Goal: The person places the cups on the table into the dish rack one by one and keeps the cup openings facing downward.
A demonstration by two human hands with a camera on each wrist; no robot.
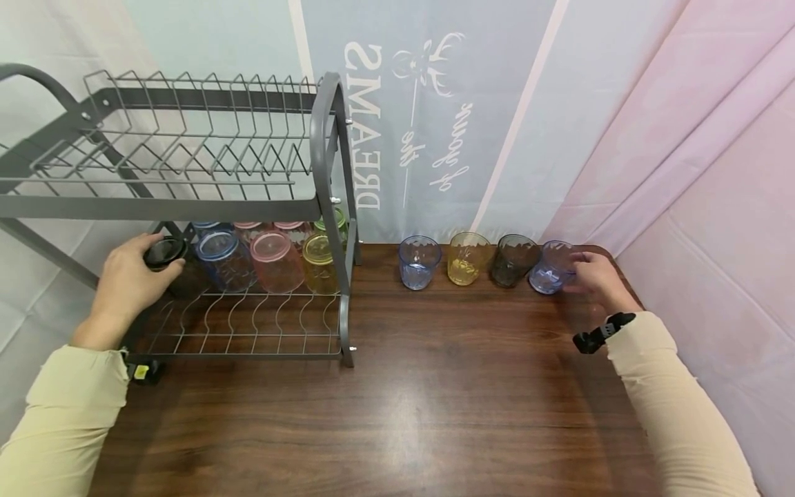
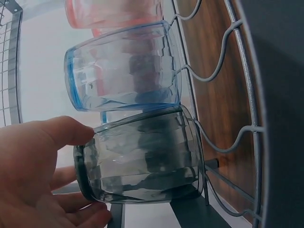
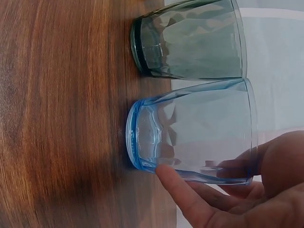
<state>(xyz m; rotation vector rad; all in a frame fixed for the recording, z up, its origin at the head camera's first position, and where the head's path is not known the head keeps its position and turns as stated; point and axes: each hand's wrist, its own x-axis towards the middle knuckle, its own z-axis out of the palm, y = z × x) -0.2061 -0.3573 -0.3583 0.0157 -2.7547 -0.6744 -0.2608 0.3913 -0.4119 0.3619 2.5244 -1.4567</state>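
Note:
At the left end of the rack's lower shelf, my left hand [image 1: 132,273] holds a dark grey glass [image 2: 142,161] by its thick base end, with the thumb on one side and fingers on the other. The glass stands upside down beside an upturned blue glass [image 2: 123,71]. Over at the far right, my right hand [image 1: 599,276] touches the side of a blue glass [image 3: 199,128] with fairly straight fingers; part of the hand shows through it. That glass stands upright on the table, close to a grey glass [image 3: 194,42].
Upturned pink [image 1: 273,262], yellow [image 1: 319,261] and green [image 1: 335,224] glasses share the lower shelf. The two-tier metal rack [image 1: 155,207] has an upper wire tier above my left hand. Upright blue [image 1: 417,264] and yellow [image 1: 466,261] glasses stand along the wooden table's [image 1: 385,414] back edge.

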